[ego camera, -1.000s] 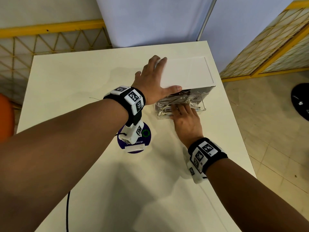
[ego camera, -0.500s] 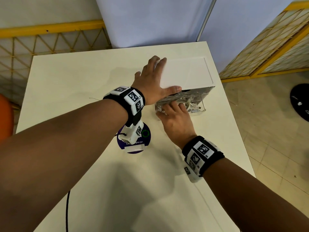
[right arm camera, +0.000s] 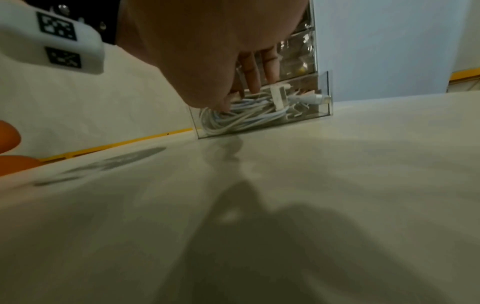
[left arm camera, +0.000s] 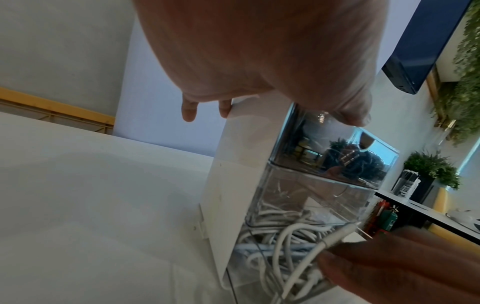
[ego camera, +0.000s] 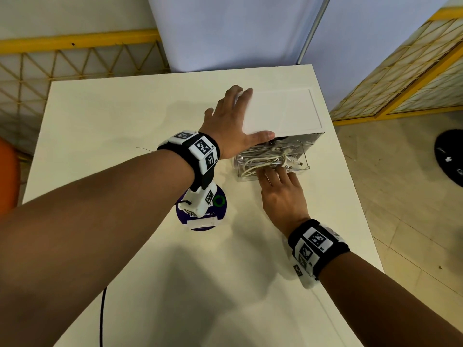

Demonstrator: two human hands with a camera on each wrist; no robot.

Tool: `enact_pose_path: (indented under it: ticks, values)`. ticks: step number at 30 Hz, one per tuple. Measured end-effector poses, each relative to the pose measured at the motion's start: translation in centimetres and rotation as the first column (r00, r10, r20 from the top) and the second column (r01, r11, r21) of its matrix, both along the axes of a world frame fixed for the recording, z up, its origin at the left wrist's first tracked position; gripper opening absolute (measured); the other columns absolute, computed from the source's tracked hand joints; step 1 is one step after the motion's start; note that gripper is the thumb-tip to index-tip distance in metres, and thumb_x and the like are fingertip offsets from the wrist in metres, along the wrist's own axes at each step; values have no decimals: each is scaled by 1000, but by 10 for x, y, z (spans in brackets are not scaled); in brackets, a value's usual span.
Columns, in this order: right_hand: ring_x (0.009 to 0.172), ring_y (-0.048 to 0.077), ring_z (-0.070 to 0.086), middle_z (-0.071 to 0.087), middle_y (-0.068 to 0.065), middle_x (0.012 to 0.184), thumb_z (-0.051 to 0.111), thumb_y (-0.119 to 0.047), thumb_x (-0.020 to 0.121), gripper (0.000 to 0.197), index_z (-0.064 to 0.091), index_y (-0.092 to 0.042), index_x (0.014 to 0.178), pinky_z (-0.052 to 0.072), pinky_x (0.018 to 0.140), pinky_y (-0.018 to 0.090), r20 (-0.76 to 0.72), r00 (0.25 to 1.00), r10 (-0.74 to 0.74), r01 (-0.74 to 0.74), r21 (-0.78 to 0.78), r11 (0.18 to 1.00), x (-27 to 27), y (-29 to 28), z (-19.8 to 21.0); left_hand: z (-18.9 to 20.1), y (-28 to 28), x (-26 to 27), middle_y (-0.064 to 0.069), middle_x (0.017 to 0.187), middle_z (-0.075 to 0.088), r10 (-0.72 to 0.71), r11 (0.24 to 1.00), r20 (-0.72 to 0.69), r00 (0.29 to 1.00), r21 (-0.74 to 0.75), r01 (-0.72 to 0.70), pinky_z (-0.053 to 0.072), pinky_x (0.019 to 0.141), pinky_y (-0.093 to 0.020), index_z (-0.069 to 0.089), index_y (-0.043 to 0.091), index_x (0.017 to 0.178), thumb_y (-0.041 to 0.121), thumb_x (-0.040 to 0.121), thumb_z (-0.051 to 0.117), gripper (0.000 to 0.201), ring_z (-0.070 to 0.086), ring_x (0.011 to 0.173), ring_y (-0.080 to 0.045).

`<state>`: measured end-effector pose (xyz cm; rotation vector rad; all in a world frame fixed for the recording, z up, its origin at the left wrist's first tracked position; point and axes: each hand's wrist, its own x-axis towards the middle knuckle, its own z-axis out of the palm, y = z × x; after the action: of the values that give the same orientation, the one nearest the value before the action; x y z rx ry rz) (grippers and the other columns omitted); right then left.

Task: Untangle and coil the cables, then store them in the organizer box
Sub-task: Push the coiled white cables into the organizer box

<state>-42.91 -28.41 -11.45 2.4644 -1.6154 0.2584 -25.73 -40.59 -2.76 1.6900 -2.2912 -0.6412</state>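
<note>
The organizer box [ego camera: 283,111], white on top with clear drawers, stands at the table's back right. My left hand [ego camera: 230,126] lies flat on its top left corner, fingers straight, thumb along the front edge. The lower drawer [ego camera: 240,171] sticks out a little and holds white cables [ego camera: 260,160] in a loose bundle. My right hand [ego camera: 280,186] reaches to the drawer's front, its straight fingers [right arm camera: 253,76] resting on the cables [right arm camera: 233,119]. In the left wrist view the box's white side [left arm camera: 233,185] and the cables [left arm camera: 280,242] show behind the clear wall.
A purple round sticker [ego camera: 218,211] lies on the white table [ego camera: 125,121] under my left wrist. A black cord [ego camera: 101,316] hangs at the near left edge. The table's right edge [ego camera: 350,196] is close beside the box. An orange seat [ego camera: 7,176] is at far left.
My right hand slid left along the drawer's front, then back right. The drawer seems a touch further out. The left hand has stayed on the box top.
</note>
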Motion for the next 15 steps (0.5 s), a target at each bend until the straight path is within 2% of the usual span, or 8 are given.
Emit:
enact_pose_path:
  ticks: [2, 5, 9, 15]
  values:
    - [107, 36, 54, 58, 18, 123, 53, -8, 87, 46, 57, -4, 133, 47, 83, 45, -41, 998, -39, 41, 48, 998, 1, 6, -2, 0, 0, 0, -4, 162, 12, -2, 1000, 2, 1000, -5, 2, 28, 113, -59, 14, 21, 156, 93, 62, 33, 120, 25, 147, -25]
    - [101, 37, 55, 57, 19, 118, 36, -7, 90, 48, 57, -3, 132, 48, 79, 44, -26, 999, -47, 49, 78, 996, 2, 5, 2, -1, 0, 0, -5, 161, 14, -2, 1000, 2, 1000, -13, 2, 29, 112, -59, 15, 21, 156, 93, 62, 33, 120, 27, 146, -26]
    - [94, 35, 59, 61, 16, 108, 30, -6, 87, 47, 63, 0, 119, 52, 80, 45, 38, 999, -12, 7, 118, 993, 3, -4, 5, 0, 0, 0, -5, 161, 14, -4, 1000, -6, 1000, -11, 4, 29, 112, -59, 16, 21, 156, 93, 62, 34, 120, 27, 146, -25]
    - [93, 35, 55, 59, 14, 101, 28, -5, 82, 45, 70, -5, 97, 46, 80, 46, -30, 996, -85, 88, 134, 987, 8, -16, 11, 1, 1, -1, -4, 160, 16, 0, 1000, -17, 1000, -26, 0, 30, 112, -58, 17, 20, 155, 92, 62, 34, 120, 28, 145, -25]
